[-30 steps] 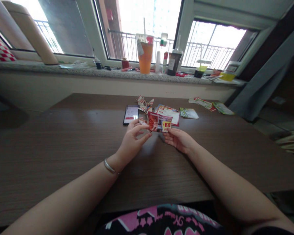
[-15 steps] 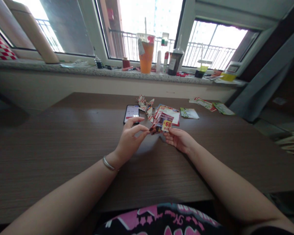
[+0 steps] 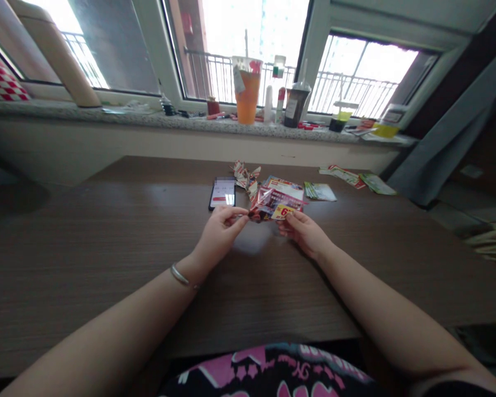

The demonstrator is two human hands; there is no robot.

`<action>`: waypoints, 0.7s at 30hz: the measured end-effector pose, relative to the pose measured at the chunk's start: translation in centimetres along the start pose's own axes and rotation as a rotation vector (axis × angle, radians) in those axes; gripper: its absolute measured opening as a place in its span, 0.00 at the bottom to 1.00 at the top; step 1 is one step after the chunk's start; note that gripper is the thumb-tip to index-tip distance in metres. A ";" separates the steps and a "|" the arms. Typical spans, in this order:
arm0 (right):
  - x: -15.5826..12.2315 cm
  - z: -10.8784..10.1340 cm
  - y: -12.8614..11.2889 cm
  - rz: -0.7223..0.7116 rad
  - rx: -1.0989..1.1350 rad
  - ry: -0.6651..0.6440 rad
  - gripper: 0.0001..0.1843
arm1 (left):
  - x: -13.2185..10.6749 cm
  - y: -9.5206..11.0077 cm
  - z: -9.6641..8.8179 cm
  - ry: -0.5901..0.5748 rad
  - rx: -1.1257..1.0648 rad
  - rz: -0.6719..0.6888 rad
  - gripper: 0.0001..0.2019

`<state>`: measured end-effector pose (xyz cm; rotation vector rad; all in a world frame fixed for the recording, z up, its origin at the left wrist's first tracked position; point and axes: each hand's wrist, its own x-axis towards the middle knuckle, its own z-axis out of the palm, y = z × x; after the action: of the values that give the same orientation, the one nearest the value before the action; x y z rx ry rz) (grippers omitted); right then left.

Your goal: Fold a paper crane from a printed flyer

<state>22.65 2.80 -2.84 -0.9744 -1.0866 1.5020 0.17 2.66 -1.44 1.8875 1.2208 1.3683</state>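
- My left grip (image 3: 220, 229) pinches the left end of a leaflet (image 3: 267, 202); my right grip (image 3: 308, 236) clasps its yellow-patched corner, over the desk (image 3: 149, 248), nearer the far edge.
- It's glossy, creased, red and purple, half covering flat printed sheets (image 3: 291, 188).
- Leftward: smooth phone (image 3: 223, 193), crumpled striped paper (image 3: 242, 174).
- Toward the far right corner: thin slips (image 3: 376, 183).

Red "6" readable on yellow label (image 3: 282, 212) of printed sheet (image 3: 268, 200); rest of number not legible near right fingers (image 3: 300, 219). Pale print on sheet too small. Phone (image 3: 223, 193) screen text blurred. Shirt (image 3: 268, 375) lettering unclear.
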 end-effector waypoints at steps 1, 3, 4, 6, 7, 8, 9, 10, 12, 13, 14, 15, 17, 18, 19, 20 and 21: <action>0.1 0.0 0.2 -0.012 -0.022 0.011 0.20 | 0.0 -0.2 0.2 -0.011 -0.088 -0.077 0.12; 0.2 0.1 0.5 -0.038 -0.070 0.034 0.22 | -0.1 -0.5 0.7 -0.038 -0.279 -0.216 0.17; 0.2 0.2 0.6 -0.052 -0.100 0.046 0.23 | -0.2 -0.5 0.8 -0.051 -0.372 -0.276 0.20; 0.3 0.2 0.7 -0.087 -0.172 0.066 0.23 | -0.2 -0.3 1.0 -0.095 -0.485 -0.348 0.22; 0.3 0.2 0.7 -0.109 -0.213 0.070 0.23 | -0.2 -0.2 0.9 -0.118 -0.501 -0.355 0.23; 0.3 0.1 0.7 -0.132 -0.255 0.070 0.22 | -0.2 0.0 0.9 -0.137 -0.498 -0.347 0.22; 0.2 0.1 0.6 -0.155 -0.294 0.067 0.21 | -0.2 0.2 0.8 -0.145 -0.486 -0.330 0.21; 0.2 0.0 0.6 -0.177 -0.329 0.063 0.20 | -0.2 0.3 0.7 -0.140 -0.473 -0.313 0.20; 0.2 -0.1 0.6 -0.203 -0.393 0.062 0.19 | -0.1 0.5 0.5 -0.106 -0.456 -0.286 0.18; 0.2 -0.2 0.6 -0.207 -0.416 0.069 0.18 | -0.1 0.5 0.5 -0.093 -0.449 -0.276 0.17; 0.2 -0.3 0.6 -0.210 -0.434 0.078 0.18 | -0.1 0.5 0.4 -0.086 -0.443 -0.267 0.16; 0.2 -0.3 0.7 -0.214 -0.449 0.087 0.17 | -0.1 0.5 0.4 -0.084 -0.440 -0.259 0.16; 0.2 -0.4 0.7 -0.233 -0.477 0.100 0.16 | -0.1 0.4 0.5 -0.086 -0.442 -0.258 0.15; 0.2 -0.4 0.7 -0.248 -0.493 0.097 0.16 | -0.1 0.4 0.5 -0.085 -0.444 -0.265 0.15; 0.2 -0.4 0.7 -0.263 -0.511 0.088 0.17 | -0.2 0.4 0.6 -0.080 -0.446 -0.273 0.15; 0.1 -0.4 0.6 -0.277 -0.525 0.078 0.17 | -0.2 0.4 0.6 -0.072 -0.447 -0.279 0.15; 0.1 -0.4 0.6 -0.286 -0.535 0.068 0.17 | -0.2 0.4 0.6 -0.065 -0.450 -0.285 0.15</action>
<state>22.89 2.92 -3.54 -1.1589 -1.5470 0.9541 0.88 2.41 -1.47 1.3796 1.0007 1.2841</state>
